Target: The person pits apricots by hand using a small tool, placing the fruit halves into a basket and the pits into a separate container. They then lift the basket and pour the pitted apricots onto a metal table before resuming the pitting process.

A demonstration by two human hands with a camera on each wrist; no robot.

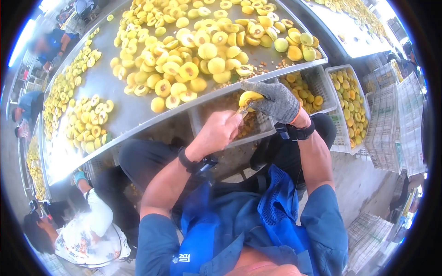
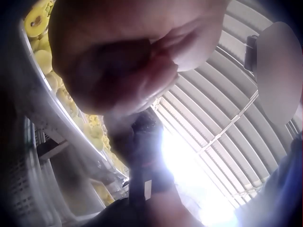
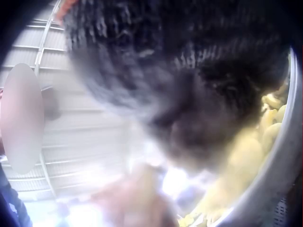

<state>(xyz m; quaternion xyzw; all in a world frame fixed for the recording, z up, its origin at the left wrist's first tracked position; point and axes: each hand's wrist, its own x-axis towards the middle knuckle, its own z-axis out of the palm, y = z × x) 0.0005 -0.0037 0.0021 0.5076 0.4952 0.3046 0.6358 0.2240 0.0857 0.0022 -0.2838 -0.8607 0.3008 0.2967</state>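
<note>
In the head view my bare left hand [image 1: 219, 130] grips a small metal-tipped tool [image 1: 244, 112], most of it hidden in the fist. Its tip meets a yellow peach piece [image 1: 249, 98], which my right hand [image 1: 277, 102] pinches in a grey knit glove. Both hands are just off the table's front edge, above a crate [image 1: 263, 125] with fruit scraps in it. The left wrist view shows the curled bare fingers [image 2: 156, 78] from close by. Blurred gloved fingers [image 3: 156, 94] fill much of the right wrist view, where the peach piece is hidden.
Halved yellow peaches [image 1: 189, 71] are heaped on a metal table [image 1: 126, 108] with a raised rim. Several whole fruits [image 1: 307, 46] lie at its right corner. Crates of peaches [image 1: 348, 103] stand to the right, beside stacked crates [image 1: 386, 129]. Another person [image 1: 92, 225] sits at the left.
</note>
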